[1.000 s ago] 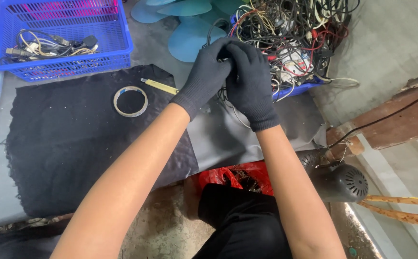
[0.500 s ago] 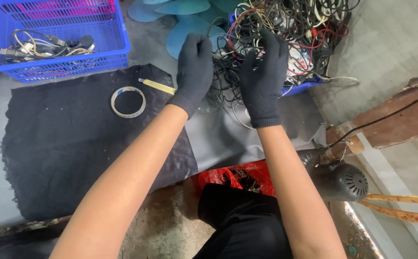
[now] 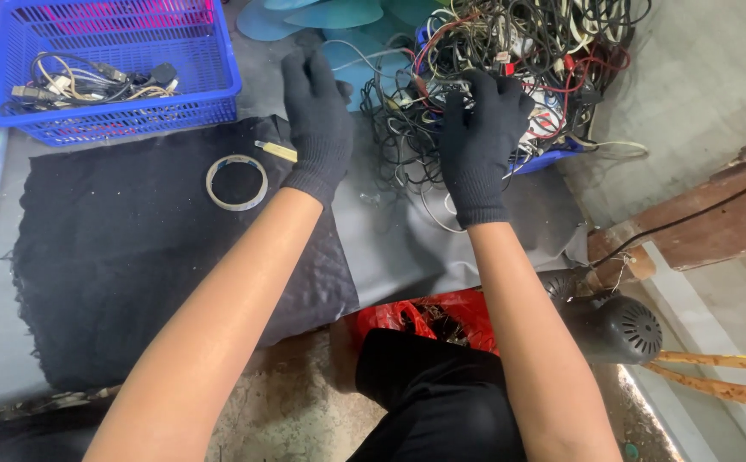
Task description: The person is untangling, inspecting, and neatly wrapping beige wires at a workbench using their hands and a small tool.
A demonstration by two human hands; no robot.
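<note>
Both hands wear dark knit gloves and reach forward from bare forearms. The right hand (image 3: pixel 482 141) rests on the near edge of a tangled heap of cables (image 3: pixel 510 60) — black, white and red cords knotted together. Its fingers are curled down into the strands, though whether they pinch a particular cord cannot be told, since the glove hides the fingertips. Loose loops of thin wire trail from the heap toward the wrist and lie on the grey sheet (image 3: pixel 407 248) under it.

The left hand (image 3: pixel 317 120) lies flat, its fingers straight and close together, holding nothing. Its fingertips point at the pale blue fan blades (image 3: pixel 352 17) beyond it, and the heap's outer loops lie just beside it on its right. At the heel of the hand, touching or nearly touching the glove, is a small yellowish stick-like piece (image 3: pixel 275 151). Just left of that a thin metal ring (image 3: pixel 236 182) lies flat on a black cloth (image 3: pixel 133 265), which spreads out under the left forearm.

Farther left of the left hand and slightly ahead sits 1 blue plastic basket (image 3: pixel 108 85) holding a few coiled cords and plugs. Near the right elbow — well behind the hand — are a red plastic bag (image 3: pixel 458 312) and a dark round motor housing (image 3: pixel 617 325).
</note>
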